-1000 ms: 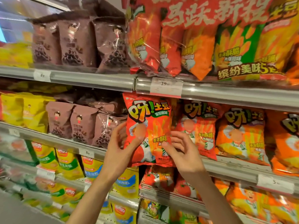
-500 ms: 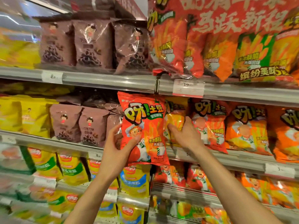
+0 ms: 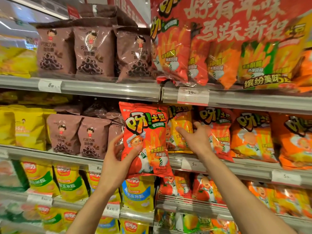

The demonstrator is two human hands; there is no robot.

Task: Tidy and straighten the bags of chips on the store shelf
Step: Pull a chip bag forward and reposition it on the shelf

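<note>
My left hand (image 3: 116, 159) grips a red chip bag (image 3: 146, 132) by its lower left edge and holds it upright in front of the middle shelf (image 3: 219, 168). My right hand (image 3: 195, 139) reaches past it with fingers spread, touching a yellow chip bag (image 3: 181, 125) that stands on the shelf behind. To the right stand a red bag (image 3: 217, 130) and orange bags (image 3: 253, 135) in a row.
Brown snack bags (image 3: 79, 135) fill the middle shelf to the left, with yellow bags (image 3: 25, 127) beyond. The top shelf holds brown bags (image 3: 91, 51) and a large red multipack (image 3: 219, 44). Lower shelves carry yellow corn bags (image 3: 67, 181) and more red bags (image 3: 190, 188).
My left hand pulled the red bag left and out from the shelf. My right hand left that bag and reached in to the yellow bag behind it. The view has moved closer.
</note>
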